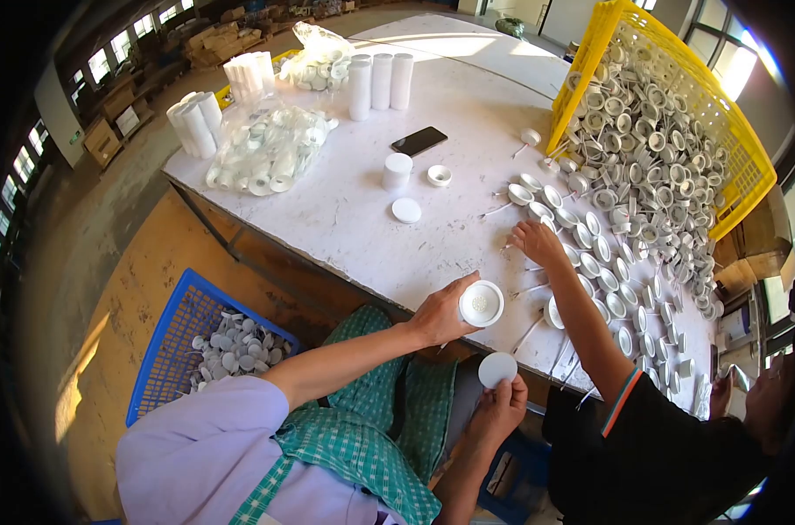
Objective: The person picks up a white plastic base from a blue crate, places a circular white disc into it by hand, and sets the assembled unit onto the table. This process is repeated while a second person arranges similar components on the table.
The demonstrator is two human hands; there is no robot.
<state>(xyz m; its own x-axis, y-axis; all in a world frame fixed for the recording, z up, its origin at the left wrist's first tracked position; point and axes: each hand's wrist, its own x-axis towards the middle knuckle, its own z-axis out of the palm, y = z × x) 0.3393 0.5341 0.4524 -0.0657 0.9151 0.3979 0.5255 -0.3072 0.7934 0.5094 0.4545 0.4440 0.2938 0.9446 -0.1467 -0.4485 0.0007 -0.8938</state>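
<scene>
My left hand grips a round white housing by its side, just off the table's near edge. Its face is turned up, showing a white rim and a paler, dotted centre. Lower down, my right hand pinches a flat white disc at its lower edge. The disc is apart from the housing. On the table lie another loose white disc, a short stack of discs and a small white ring-shaped part.
A co-worker's hand reaches over rows of wired white round parts. A tilted yellow crate spills similar parts. A phone, tall disc stacks and a plastic bag stand farther back. A blue basket sits lower left.
</scene>
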